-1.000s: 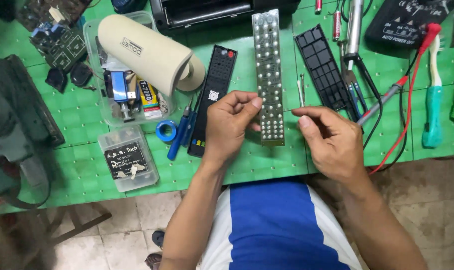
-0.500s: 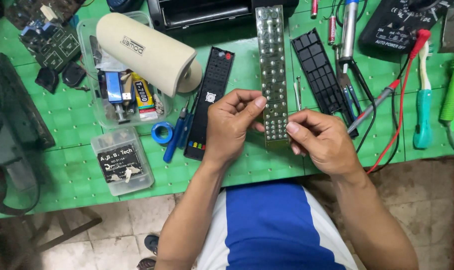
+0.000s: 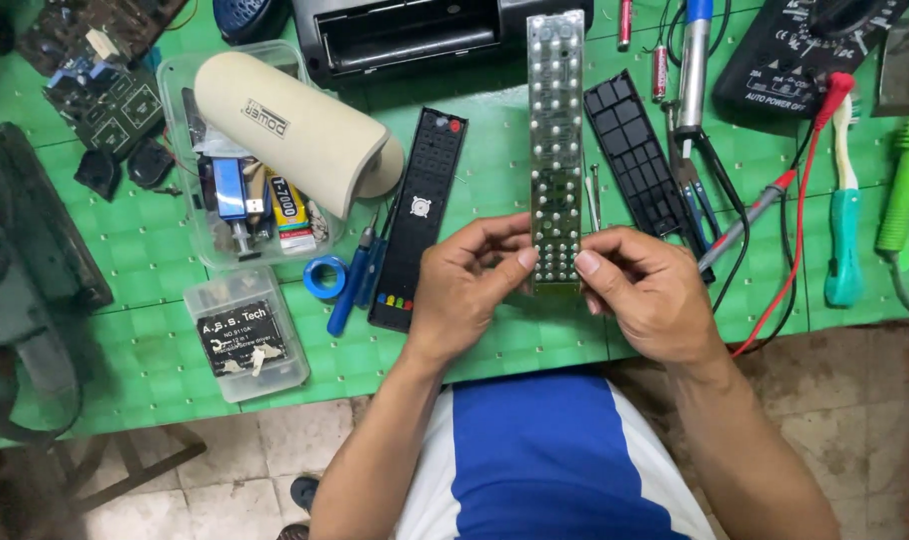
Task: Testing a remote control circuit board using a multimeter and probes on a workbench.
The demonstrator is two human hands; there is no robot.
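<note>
Both my hands pinch the near end of the long keypad board point(image 3: 557, 140) at frame centre: left hand point(image 3: 467, 290) and right hand point(image 3: 647, 292) clamped on its edges. It stretches up over the green table point(image 3: 125, 330), black remote point(image 3: 420, 215) just left.

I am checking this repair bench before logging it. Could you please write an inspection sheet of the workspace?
Surface: green grid mat on the table.
Job's things: long keypad board, near end pinched by both hands; black remote front and back shell lying flat.
Clutter: clear parts tub, beige cylinder, small clear box, blue screwdrivers.
Grippers: left hand and right hand hold the board.
Cables: red probe lead.
Surroundings: tiled floor.
</note>
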